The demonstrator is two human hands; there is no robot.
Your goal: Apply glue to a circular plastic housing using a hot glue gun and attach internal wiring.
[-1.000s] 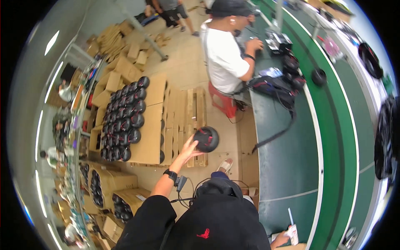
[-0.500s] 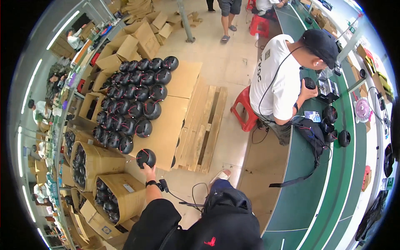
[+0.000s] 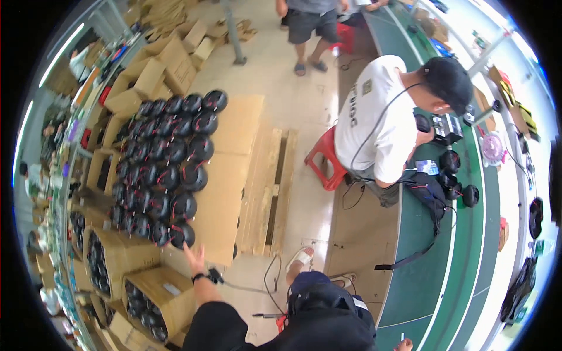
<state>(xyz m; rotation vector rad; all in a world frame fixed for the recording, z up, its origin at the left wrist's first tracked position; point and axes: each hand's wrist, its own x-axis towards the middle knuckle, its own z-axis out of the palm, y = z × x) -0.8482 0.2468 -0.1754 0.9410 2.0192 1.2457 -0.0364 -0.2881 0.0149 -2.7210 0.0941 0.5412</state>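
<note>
My left hand [image 3: 195,260] reaches over the near edge of a cardboard sheet [image 3: 219,205], its fingers spread and holding nothing. Its fingertips come right up to a round black unit with a red wire [image 3: 182,234]; whether they touch it I cannot tell. That unit ends a row at the near side of a large block of similar black units [image 3: 157,205], set close together, many with red wires showing. At the lower edge, only part of my right hand [image 3: 404,346] shows beside the green bench; its fingers are mostly cut off.
Open cartons of black units [image 3: 167,288] stand left of my arm. A wooden pallet [image 3: 275,193] lies under the cardboard. A co-worker in a white shirt [image 3: 374,126] sits on a red stool [image 3: 325,159] at the green bench [image 3: 418,292]. Another person [image 3: 313,26] stands farther off.
My left hand has let go of the black unit, which now sits at the end of the near row. The fingers have spread. Part of my right hand has come into view.
</note>
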